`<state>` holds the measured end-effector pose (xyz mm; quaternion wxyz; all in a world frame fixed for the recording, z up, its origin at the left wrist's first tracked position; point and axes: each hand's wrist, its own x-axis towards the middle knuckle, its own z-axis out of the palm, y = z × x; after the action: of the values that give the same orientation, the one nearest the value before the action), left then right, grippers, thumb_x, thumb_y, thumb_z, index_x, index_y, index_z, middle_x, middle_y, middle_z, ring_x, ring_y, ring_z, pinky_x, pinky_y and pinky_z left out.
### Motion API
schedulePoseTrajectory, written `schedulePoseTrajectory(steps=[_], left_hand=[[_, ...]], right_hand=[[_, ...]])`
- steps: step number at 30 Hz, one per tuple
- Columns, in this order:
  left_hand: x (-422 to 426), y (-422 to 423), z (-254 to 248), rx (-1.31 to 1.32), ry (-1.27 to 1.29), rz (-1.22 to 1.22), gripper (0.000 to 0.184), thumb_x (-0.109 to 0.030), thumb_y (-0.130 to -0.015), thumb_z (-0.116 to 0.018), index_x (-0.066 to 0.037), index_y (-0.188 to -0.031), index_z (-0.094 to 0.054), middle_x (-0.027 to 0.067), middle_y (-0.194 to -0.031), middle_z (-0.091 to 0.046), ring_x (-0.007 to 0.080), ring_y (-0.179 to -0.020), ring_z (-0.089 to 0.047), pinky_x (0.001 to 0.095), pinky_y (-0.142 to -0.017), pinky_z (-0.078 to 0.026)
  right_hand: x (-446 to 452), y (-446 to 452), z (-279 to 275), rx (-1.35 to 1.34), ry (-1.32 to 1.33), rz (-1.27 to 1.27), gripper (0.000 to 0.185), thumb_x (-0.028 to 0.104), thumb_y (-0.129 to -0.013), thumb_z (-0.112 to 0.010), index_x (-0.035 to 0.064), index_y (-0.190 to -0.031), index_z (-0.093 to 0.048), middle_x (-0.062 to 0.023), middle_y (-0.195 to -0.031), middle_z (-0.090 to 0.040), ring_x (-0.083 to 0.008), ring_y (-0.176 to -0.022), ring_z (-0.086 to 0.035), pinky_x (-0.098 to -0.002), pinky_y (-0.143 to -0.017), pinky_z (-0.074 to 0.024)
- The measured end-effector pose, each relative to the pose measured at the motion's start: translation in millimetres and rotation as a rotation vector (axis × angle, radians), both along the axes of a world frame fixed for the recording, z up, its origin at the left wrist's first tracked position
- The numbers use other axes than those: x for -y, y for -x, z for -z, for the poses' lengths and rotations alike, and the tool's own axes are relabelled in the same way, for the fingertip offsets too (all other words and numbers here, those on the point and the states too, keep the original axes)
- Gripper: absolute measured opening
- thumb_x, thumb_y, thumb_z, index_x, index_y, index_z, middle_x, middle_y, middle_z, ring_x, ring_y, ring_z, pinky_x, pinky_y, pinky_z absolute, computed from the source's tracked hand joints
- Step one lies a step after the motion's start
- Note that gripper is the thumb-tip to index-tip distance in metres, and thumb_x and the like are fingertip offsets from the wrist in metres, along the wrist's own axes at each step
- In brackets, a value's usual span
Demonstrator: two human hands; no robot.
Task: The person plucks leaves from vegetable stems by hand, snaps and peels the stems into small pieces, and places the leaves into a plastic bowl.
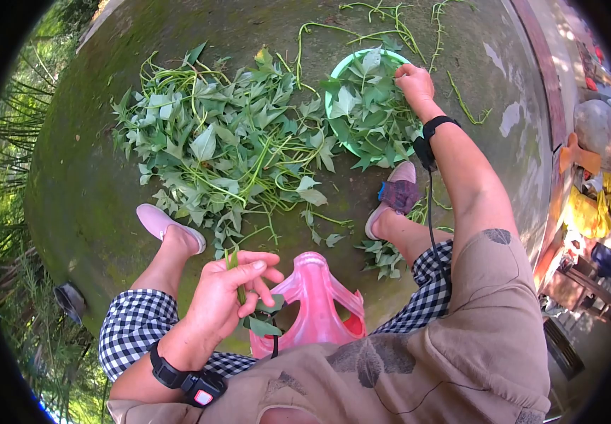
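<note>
My left hand (228, 286) is held low in front of my body, its thumb and fingers closed on a green leafy stem (233, 263). Leaves of that stem hang below the fingers. Out over the right side of a light green basin (332, 116) is my right hand (416, 83), its fingers curled together and pointing down; whatever they hold is hidden. Picked green leaves (369, 106) fill the basin. To its left, a large pile of leafy vines (213, 141) lies on the ground, touching the basin's side.
Stripped stems (390, 32) lie beyond the basin, and one more stem (464, 102) is to its right. A pink plastic stool (310, 290) stands between my legs. A few leaves (385, 261) lie near my right foot. Household clutter (595, 205) lines the right edge; plants border the left.
</note>
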<state>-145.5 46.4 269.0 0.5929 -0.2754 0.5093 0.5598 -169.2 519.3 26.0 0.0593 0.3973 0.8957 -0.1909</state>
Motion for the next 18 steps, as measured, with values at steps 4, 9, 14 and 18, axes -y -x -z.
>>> schedulePoseTrajectory(steps=[4,9,14,18], left_hand=[[-0.8,0.9,-0.8,-0.002,0.002,0.006,0.025,-0.009,-0.092,-0.054,0.009,-0.107,-0.061,0.0207,-0.089,-0.068,0.0194,-0.058,-0.064,0.0223,-0.038,-0.035],[1.1,0.3,-2.9,0.001,-0.001,-0.005,0.025,-0.009,-0.092,-0.055,0.009,-0.108,-0.061,0.0205,-0.089,-0.068,0.0194,-0.058,-0.064,0.0223,-0.038,-0.034],[1.7,-1.6,-5.8,0.002,-0.010,-0.005,0.024,-0.009,-0.091,-0.056,0.008,-0.107,-0.061,0.0202,-0.089,-0.068,0.0195,-0.059,-0.064,0.0223,-0.037,-0.034],[0.2,-1.9,-9.9,-0.017,-0.031,0.008,0.024,-0.010,-0.092,-0.054,0.008,-0.107,-0.062,0.0202,-0.089,-0.068,0.0198,-0.059,-0.064,0.0228,-0.038,-0.035]], right_hand=[[2.6,1.5,1.8,0.052,0.065,-0.001,0.020,0.025,-0.073,-0.066,0.0232,-0.092,-0.072,-0.0074,-0.097,-0.070,-0.0269,-0.097,-0.065,-0.0398,-0.083,-0.0494],[-8.2,-1.7,5.4,0.092,0.122,-0.044,0.028,0.030,-0.074,-0.068,0.0251,-0.101,-0.071,-0.0082,-0.103,-0.070,-0.0274,-0.101,-0.064,-0.0394,-0.086,-0.0483],[9.5,5.3,14.6,-0.006,0.294,-0.002,0.050,0.036,-0.071,-0.075,0.0163,-0.116,-0.065,-0.0124,-0.113,-0.067,-0.0289,-0.105,-0.062,-0.0396,-0.090,-0.0466],[37.3,-9.4,-6.0,0.211,0.318,-0.164,0.046,0.036,-0.065,-0.080,0.0101,-0.099,-0.067,-0.0111,-0.101,-0.068,-0.0273,-0.098,-0.064,-0.0384,-0.084,-0.0468]])
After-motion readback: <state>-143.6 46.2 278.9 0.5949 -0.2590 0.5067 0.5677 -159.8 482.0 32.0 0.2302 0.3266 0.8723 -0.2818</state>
